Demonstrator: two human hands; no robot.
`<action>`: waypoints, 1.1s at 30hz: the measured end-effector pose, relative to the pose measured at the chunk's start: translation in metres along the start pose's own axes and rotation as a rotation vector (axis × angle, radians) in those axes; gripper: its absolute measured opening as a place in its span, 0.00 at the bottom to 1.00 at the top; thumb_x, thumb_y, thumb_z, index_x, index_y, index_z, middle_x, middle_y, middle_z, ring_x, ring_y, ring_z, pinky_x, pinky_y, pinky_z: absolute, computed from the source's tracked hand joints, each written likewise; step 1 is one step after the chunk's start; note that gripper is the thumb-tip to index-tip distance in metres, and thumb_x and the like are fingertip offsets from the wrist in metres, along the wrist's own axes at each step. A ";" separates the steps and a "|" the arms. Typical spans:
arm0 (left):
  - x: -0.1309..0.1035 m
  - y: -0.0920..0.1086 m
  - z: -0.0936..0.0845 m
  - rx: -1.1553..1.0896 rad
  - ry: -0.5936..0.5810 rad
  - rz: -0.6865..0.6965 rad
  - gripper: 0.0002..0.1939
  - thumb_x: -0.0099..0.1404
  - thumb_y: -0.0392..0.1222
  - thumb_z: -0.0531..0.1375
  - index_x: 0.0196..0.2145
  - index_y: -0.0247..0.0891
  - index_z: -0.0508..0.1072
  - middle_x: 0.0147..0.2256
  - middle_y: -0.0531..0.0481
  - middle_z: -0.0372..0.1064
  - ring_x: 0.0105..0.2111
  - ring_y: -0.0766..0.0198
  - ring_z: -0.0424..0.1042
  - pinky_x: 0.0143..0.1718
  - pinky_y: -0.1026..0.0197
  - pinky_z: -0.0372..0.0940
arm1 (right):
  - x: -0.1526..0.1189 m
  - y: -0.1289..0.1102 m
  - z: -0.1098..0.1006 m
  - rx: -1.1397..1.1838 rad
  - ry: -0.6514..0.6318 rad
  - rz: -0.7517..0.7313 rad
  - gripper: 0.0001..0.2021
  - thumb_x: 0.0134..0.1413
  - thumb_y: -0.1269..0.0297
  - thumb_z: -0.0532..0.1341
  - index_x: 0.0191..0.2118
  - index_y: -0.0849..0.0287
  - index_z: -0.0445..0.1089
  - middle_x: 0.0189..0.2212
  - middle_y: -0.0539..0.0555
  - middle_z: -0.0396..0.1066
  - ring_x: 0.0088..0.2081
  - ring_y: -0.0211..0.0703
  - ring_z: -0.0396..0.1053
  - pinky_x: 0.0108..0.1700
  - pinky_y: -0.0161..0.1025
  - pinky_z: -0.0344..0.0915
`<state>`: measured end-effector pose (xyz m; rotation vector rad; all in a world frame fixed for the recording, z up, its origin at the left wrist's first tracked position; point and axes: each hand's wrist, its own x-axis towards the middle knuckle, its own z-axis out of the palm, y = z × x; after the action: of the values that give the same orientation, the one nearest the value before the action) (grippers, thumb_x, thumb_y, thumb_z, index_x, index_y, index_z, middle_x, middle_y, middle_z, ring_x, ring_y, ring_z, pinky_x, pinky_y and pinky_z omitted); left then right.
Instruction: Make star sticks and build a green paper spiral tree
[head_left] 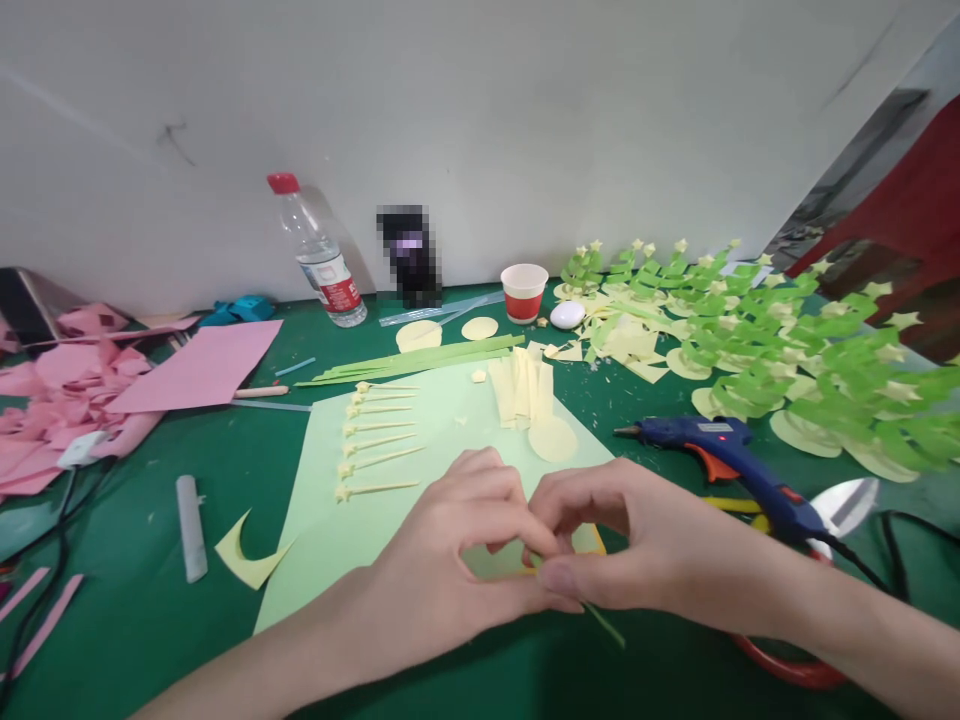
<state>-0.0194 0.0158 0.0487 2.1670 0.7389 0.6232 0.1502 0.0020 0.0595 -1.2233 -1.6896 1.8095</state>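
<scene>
My left hand (480, 550) and my right hand (600, 530) meet over the front of a pale green sheet (435, 400). Both pinch a thin green strip (604, 625), whose tail sticks out below my right fingers. The rest of the strip is hidden by the fingers. Part of an orange-edged item (598, 540) shows behind my right hand. Several thin star-tipped sticks (379, 488) lie in a column on the sheet's left. Cream paper strips (521, 385) and a cream disc (553, 438) lie at its upper right.
A blue glue gun (705, 435) and scissors (846, 510) lie right. Green paper plants with stars (840, 350) fill the back right. A bottle (330, 270), a red-and-white cup (524, 293) and green strips (420, 360) are behind. Pink paper (199, 368) and a glue stick (191, 530) lie left.
</scene>
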 end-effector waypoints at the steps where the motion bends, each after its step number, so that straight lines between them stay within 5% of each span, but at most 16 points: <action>1: 0.000 0.000 -0.002 0.005 -0.064 0.028 0.05 0.57 0.34 0.62 0.24 0.38 0.73 0.21 0.56 0.57 0.27 0.68 0.58 0.27 0.66 0.57 | 0.000 0.000 -0.003 -0.018 -0.033 0.030 0.08 0.44 0.62 0.61 0.23 0.61 0.64 0.22 0.48 0.63 0.27 0.34 0.58 0.29 0.32 0.56; 4: 0.000 0.001 -0.006 -0.018 -0.145 0.088 0.06 0.58 0.30 0.60 0.26 0.37 0.75 0.21 0.56 0.58 0.27 0.67 0.58 0.29 0.65 0.57 | -0.002 0.000 -0.011 -0.051 -0.100 0.084 0.09 0.44 0.60 0.61 0.25 0.61 0.67 0.23 0.48 0.64 0.27 0.34 0.58 0.29 0.33 0.55; 9: 0.000 0.000 -0.003 -0.123 0.088 -0.011 0.07 0.50 0.32 0.67 0.21 0.36 0.71 0.19 0.58 0.55 0.24 0.69 0.55 0.24 0.66 0.54 | -0.005 0.000 -0.015 0.047 -0.084 0.004 0.10 0.47 0.58 0.61 0.31 0.59 0.71 0.30 0.49 0.69 0.32 0.35 0.63 0.34 0.32 0.58; 13: -0.001 -0.002 0.002 -0.137 0.158 -0.081 0.13 0.51 0.32 0.66 0.18 0.36 0.64 0.20 0.59 0.53 0.24 0.70 0.55 0.23 0.68 0.52 | -0.004 0.000 -0.007 -0.018 -0.043 0.017 0.08 0.45 0.60 0.62 0.31 0.59 0.70 0.30 0.49 0.67 0.33 0.35 0.62 0.34 0.32 0.59; 18: -0.004 -0.003 0.004 0.016 0.187 0.067 0.11 0.57 0.31 0.62 0.20 0.37 0.65 0.19 0.57 0.56 0.25 0.68 0.56 0.27 0.65 0.54 | -0.002 0.001 0.003 -0.056 0.068 -0.065 0.06 0.46 0.63 0.61 0.26 0.59 0.66 0.27 0.48 0.64 0.30 0.33 0.60 0.32 0.30 0.59; 25: 0.001 0.003 -0.002 0.074 -0.027 0.167 0.05 0.60 0.32 0.60 0.31 0.35 0.76 0.20 0.54 0.59 0.27 0.66 0.58 0.29 0.63 0.56 | -0.009 -0.004 -0.005 -0.146 0.047 0.027 0.04 0.43 0.67 0.61 0.23 0.59 0.67 0.24 0.46 0.64 0.28 0.33 0.60 0.31 0.29 0.58; 33: -0.003 -0.005 0.006 -0.122 0.218 0.060 0.12 0.50 0.35 0.67 0.19 0.36 0.66 0.19 0.58 0.57 0.24 0.69 0.55 0.24 0.66 0.53 | -0.008 -0.001 -0.003 -0.125 -0.002 -0.001 0.08 0.35 0.67 0.67 0.26 0.56 0.68 0.27 0.44 0.64 0.30 0.33 0.60 0.31 0.28 0.58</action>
<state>-0.0192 0.0130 0.0406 2.0362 0.7307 0.9232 0.1563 -0.0018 0.0633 -1.2706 -1.8286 1.7277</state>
